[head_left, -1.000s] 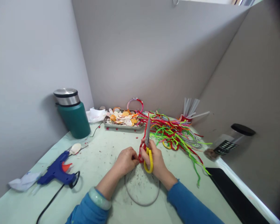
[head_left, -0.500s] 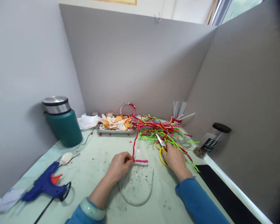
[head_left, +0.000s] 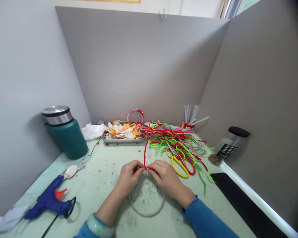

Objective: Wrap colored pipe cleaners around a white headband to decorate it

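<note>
My left hand (head_left: 130, 175) is closed in a pinch where a strand of red yarn (head_left: 145, 152) comes down from the pile. Facing it, my right hand (head_left: 165, 175) pinches a short pink fuzzy length (head_left: 149, 169), mostly hidden by the fingers. Below both hands a thin grey headband (head_left: 147, 215) curves in a U. Its upper parts pass behind the hands, so I cannot tell whether the pink length is its end. Scissors (head_left: 180, 166) with yellow and red handles lie by my right hand, their blades on the tangled yarn pile (head_left: 171, 134).
A metal tray (head_left: 124, 141) of shells stands at the back, with a pink-and-red headband (head_left: 142, 116) behind it. On the left are a green bottle (head_left: 67, 137) and a blue glue gun (head_left: 48, 198). A clear jar (head_left: 228, 145), glue sticks (head_left: 191, 114) and a black strip (head_left: 238, 198) are at right.
My right hand has let go of the scissors, leaving them on the table, and has moved left to pinch the pink length beside my left hand. My left hand keeps its pinch.
</note>
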`<state>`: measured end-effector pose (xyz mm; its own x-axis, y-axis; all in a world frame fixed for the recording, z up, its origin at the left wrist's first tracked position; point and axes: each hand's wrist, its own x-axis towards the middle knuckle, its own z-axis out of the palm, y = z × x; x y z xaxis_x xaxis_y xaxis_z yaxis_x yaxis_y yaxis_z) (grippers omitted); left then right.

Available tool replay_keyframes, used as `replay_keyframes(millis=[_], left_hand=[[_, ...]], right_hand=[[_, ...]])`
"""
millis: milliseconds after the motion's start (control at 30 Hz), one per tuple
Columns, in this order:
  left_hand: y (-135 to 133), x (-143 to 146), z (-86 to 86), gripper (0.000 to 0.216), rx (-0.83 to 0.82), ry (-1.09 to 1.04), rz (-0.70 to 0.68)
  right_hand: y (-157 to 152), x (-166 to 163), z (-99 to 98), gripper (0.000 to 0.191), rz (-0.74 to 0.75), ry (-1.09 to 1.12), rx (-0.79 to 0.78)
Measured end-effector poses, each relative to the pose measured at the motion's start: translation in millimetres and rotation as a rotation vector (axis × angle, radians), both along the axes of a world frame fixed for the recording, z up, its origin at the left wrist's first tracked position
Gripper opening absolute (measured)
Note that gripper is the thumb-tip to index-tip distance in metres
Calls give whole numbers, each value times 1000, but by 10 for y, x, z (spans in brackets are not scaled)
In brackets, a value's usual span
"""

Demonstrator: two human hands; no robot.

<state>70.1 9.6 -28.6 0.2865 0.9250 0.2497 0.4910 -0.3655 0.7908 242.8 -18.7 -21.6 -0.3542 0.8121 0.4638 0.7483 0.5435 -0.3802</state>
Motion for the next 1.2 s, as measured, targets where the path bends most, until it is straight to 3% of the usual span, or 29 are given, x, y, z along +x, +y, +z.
replay_keyframes(millis=[267, 467, 733, 833, 967, 1200], left_hand=[[64, 8, -110, 17, -221, -113, -52], [45, 28, -64, 22, -327, -286, -114], [0, 54, -5, 22, -365, -306, -173], [-1, 65, -24, 23, -364, -273, -210], [-4, 72, -37, 23, -348, -231, -214], [-50, 80, 3, 22, -327, -121, -241]], right_hand=[[18, -35, -124, 16, -17, 48, 13], [19, -36, -128, 18, 30, 157, -26], [132, 6, -94, 19, 68, 661, -447], [166, 6, -162, 19, 68, 744, -508], [183, 24, -216, 19, -17, 668, -479], [136, 105, -77, 14, 124, 480, -393]])
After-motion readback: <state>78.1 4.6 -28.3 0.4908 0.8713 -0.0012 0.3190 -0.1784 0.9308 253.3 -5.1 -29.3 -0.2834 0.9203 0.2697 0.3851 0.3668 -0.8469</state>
